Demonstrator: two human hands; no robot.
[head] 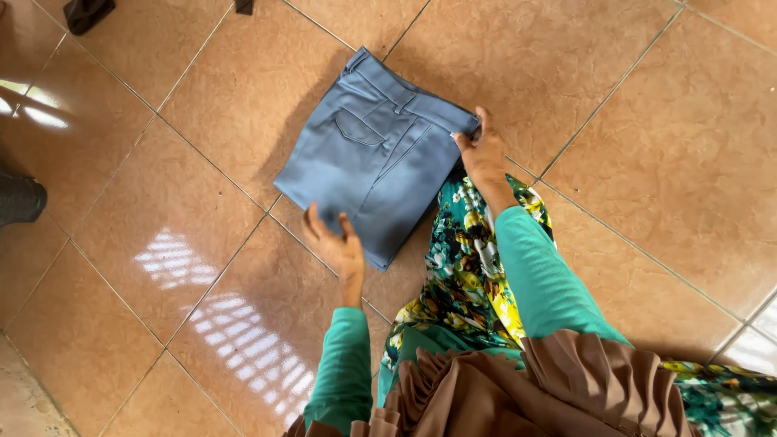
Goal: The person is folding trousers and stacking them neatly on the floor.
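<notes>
Brown ruffled cloth (518, 380) hangs nearest the lens, with green sleeves (542, 283) reaching out from it over a floral skirt (461, 275). Observed: folded blue-grey trousers (376, 150) lie flat on the tan floor tiles (647, 146), waistband and back pocket uppermost, forming a compact rectangle. Left hand (336, 243): fingers spread wide, palm down, resting at the near lower edge of the bundle, gripping nothing. Right hand (481, 154): fingers pinched on the far right corner at the waistband, holding that edge. Judgement: folding looks largely complete, since legs are already doubled under; only squaring of corners and smoothing appears left. Dark objects (85, 12) sit at the top left edge, kind unclear.
</notes>
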